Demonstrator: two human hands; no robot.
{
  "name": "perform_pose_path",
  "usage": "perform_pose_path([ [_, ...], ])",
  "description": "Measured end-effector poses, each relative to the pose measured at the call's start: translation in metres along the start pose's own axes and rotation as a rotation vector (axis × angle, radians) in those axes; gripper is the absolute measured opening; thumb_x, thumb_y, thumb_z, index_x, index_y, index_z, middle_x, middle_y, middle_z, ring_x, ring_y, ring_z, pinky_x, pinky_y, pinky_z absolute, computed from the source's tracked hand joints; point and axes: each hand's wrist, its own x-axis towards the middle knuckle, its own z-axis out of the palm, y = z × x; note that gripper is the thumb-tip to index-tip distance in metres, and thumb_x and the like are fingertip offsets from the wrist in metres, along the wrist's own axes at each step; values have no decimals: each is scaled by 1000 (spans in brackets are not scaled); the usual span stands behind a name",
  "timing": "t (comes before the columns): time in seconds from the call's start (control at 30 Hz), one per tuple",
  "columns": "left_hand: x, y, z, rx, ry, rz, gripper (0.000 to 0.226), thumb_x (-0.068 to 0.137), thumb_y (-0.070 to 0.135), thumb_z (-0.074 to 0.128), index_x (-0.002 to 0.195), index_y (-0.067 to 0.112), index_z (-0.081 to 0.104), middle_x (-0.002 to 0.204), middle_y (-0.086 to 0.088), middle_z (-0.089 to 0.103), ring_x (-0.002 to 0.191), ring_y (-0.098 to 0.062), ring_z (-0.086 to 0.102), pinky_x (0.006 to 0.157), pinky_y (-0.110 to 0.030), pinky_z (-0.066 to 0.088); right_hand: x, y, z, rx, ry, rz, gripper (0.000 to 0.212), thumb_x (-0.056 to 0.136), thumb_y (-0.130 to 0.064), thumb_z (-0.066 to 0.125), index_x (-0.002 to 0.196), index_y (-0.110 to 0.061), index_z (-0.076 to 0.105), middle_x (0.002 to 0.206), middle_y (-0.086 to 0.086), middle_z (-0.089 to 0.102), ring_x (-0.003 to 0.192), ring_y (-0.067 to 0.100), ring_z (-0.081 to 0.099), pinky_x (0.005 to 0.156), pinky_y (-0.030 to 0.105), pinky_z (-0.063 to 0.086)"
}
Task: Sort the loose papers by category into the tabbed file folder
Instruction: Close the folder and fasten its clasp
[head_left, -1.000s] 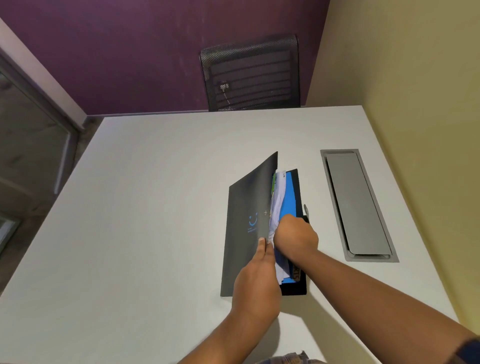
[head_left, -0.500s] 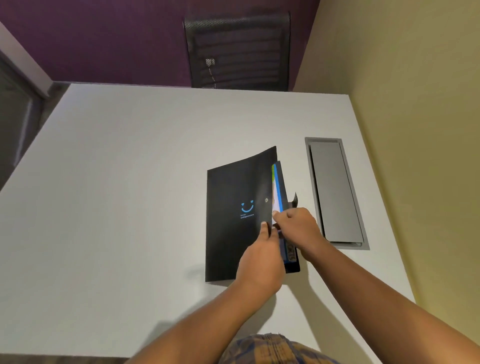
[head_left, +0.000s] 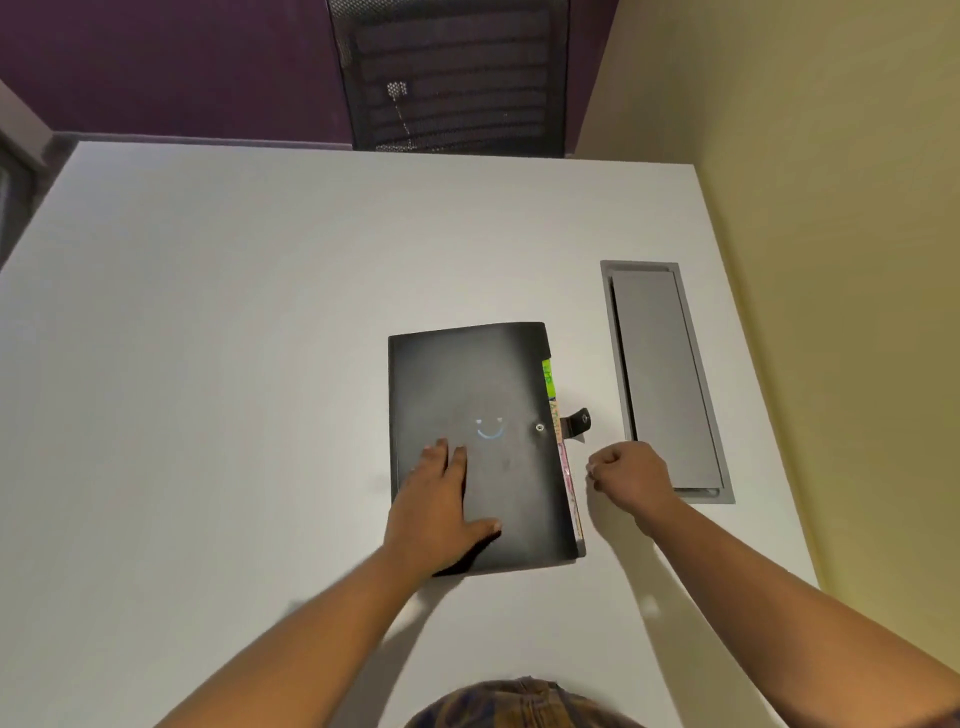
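The black tabbed file folder (head_left: 467, 374) lies closed on the white tabletop (head_left: 208, 364), with coloured tabs (head_left: 548, 376) showing along its right edge beside the unfastened snap strap (head_left: 579, 421). The left hand (head_left: 441, 504) presses flat on the folder's cover, fingers straight. The right hand (head_left: 631, 475), just right of the folder, is curled and holds nothing visible.

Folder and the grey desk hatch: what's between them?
Head view: the clasp strap of the folder juts into that gap toward the hatch, and the curled right hand sits just nearer the person. Otherwise bare table.
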Motion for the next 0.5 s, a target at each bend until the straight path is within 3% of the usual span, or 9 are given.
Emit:
perform_pose_path([
  [0.07, 6, -16, 11, 94, -96, 22, 117, 74, 80, 48, 158, 13, 1, 165, -10, -11, 153, -28, -6, 124, -42, 9, 10, 0, -6, 82, 33, 19, 21, 88, -3, 57, 80, -9, 75, 91, 8, 74, 87, 26, 69, 81, 41, 58],
  [0.13, 10, -26, 21, 181, -148, 73, 118, 74, 82, 39, 156, 11, -9, 161, -12, -24, 151, -31, -16, 122, -43, -1, 20, -3, -8, 130, 42, 15, 23, 91, -3, 53, 81, -3, 74, 86, 16, 72, 79, 26, 65, 69, 35, 53],
  [0.2, 16, -33, 26, 202, -170, 91, 115, 80, 79, 41, 154, 11, -17, 156, -10, -34, 147, -27, -28, 120, -41, -9, 29, -9, -6, 156, 28, -27, 27, 92, -10, 54, 74, 1, 72, 77, 22, 71, 67, 25, 60, 65, 40, 52],
  [0.3, 28, -36, 24, 215, -181, 98, 114, 83, 78, 40, 148, 13, -28, 151, -7, -40, 139, -23, -37, 119, -42, -13, 39, -19, 3, 180, -2, -50, 27, 90, -23, 64, 75, -3, 74, 73, 17, 71, 63, 21, 59, 73, 46, 56],
  [0.37, 38, -36, 19, 233, -198, 109, 112, 84, 78, 39, 142, 16, -33, 149, -6, -42, 138, -25, -39, 117, -42, -15, 45, -28, 11, 170, 12, -36, 24, 85, -31, 73, 79, -8, 74, 73, 11, 72, 68, 23, 64, 73, 40, 55],
  [0.5, 50, -37, 12, 265, -238, 119, 109, 85, 77, 38, 139, 19, -37, 147, -7, -45, 139, -27, -39, 113, -40, -19, 55, -44, 22, 57, 127, -28, 42, 76, -47, 80, 78, -8, 63, 76, 1, 64, 74, 20, 60, 65, 30, 44],
])
